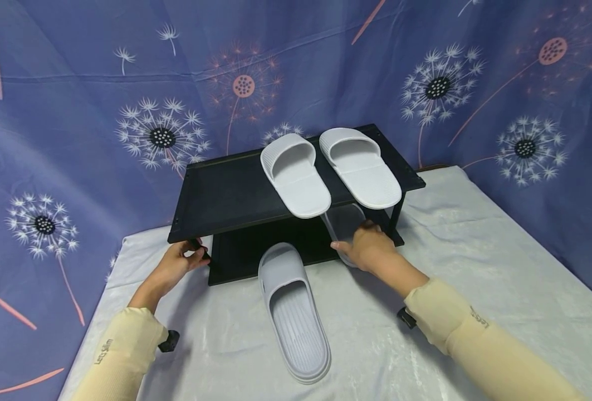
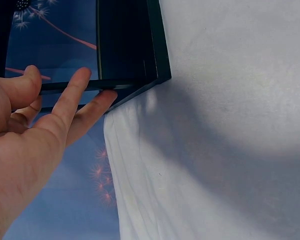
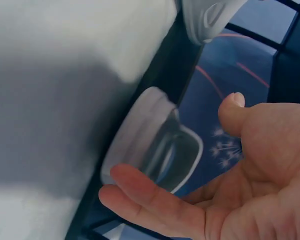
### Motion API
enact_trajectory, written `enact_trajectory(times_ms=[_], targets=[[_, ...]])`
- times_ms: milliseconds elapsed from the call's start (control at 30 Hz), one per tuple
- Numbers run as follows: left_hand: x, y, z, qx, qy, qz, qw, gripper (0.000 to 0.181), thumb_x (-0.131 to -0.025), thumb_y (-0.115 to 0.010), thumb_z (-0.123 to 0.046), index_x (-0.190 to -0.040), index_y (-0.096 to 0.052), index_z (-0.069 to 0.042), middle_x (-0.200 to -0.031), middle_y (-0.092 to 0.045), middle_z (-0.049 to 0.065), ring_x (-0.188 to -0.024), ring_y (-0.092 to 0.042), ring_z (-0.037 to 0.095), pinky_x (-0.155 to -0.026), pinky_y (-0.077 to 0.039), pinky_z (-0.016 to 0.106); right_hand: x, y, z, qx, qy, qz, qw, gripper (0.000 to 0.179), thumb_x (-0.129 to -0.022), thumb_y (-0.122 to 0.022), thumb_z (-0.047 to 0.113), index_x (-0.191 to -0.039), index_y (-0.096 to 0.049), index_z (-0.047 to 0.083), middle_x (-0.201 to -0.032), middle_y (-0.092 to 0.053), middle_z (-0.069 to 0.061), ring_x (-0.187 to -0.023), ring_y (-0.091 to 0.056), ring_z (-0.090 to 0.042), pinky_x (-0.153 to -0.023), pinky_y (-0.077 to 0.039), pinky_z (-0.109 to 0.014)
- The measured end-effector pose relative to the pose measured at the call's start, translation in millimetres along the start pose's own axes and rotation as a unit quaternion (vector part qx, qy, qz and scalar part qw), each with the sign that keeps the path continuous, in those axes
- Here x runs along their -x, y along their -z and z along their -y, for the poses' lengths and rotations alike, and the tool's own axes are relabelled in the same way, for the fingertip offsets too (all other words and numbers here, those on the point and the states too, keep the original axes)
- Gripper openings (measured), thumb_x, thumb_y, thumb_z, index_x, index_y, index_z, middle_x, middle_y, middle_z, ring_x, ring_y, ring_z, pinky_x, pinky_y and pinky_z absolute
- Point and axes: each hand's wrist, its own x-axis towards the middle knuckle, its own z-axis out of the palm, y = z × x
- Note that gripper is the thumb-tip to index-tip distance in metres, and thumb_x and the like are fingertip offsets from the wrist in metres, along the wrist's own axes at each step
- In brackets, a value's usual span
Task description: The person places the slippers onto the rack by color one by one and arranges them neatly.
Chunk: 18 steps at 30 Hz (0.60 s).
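A black two-tier shoe rack (image 1: 220, 192) stands on the cloth-covered table. My left hand (image 1: 175, 264) grips its left upright, with the thumb on one side of the bar (image 2: 92, 85) and fingers on the other. On the lower shelf (image 1: 240, 253), at the right, lies a grey slipper (image 1: 343, 223), partly hidden by the upper shelf. My right hand (image 1: 376, 248) is at this slipper; its extended fingers (image 3: 150, 197) overlap the slipper's edge and the thumb stands apart. Another grey slipper (image 1: 296, 320) lies in front, its toe end overlapping the lower shelf's front edge.
Two white slippers (image 1: 303, 189) sit side by side on the upper shelf's right half, heels jutting past its front edge. A blue dandelion-print curtain (image 1: 301, 61) hangs behind the rack. White cloth (image 1: 476, 250) covers the table.
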Motion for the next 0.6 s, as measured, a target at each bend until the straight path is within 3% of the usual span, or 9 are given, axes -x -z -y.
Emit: enact_trajectory(times_ms=[133, 367, 600], targets=[[-0.1, -0.1, 0.5, 0.003, -0.005, 0.002, 1.0000, 0.028, -0.089, -0.041, 0.007, -0.110, -0.032, -0.010, -0.111, -0.026, 0.022, -0.103, -0.035, 0.038, -0.088, -0.047, 0.043, 10.7, 2, 6, 0.000, 0.007, -0.012, 0.9999, 0.106, -0.075, -0.040, 0.071, -0.127, -0.020, -0.019, -0.119, -0.037, -0.035, -0.106, -0.043, -0.044, -0.084, -0.043, -0.055], [-0.3, -0.2, 0.8, 0.000, -0.004, 0.001, 1.0000, 0.028, -0.090, -0.042, 0.005, -0.110, -0.032, -0.011, -0.110, -0.028, 0.019, -0.103, -0.037, 0.038, -0.088, -0.047, 0.043, 35.6, -2, 12, 0.004, 0.050, -0.075, 0.9959, 0.090, -0.080, -0.045, 0.062, -0.123, -0.030, -0.016, -0.106, -0.048, -0.030, -0.088, -0.053, -0.044, -0.071, -0.048, -0.052], [0.3, -0.5, -0.3, -0.002, -0.005, 0.001, 1.0000, 0.031, -0.089, -0.044, 0.004, -0.113, -0.032, -0.013, -0.108, -0.028, 0.016, -0.103, -0.036, 0.035, -0.088, -0.047, 0.042, 58.0, -6, 17, 0.023, 0.086, -0.060, 0.9942, 0.088, -0.080, -0.043, 0.063, -0.122, -0.035, -0.015, -0.104, -0.053, -0.028, -0.087, -0.054, -0.041, -0.073, -0.049, -0.049]])
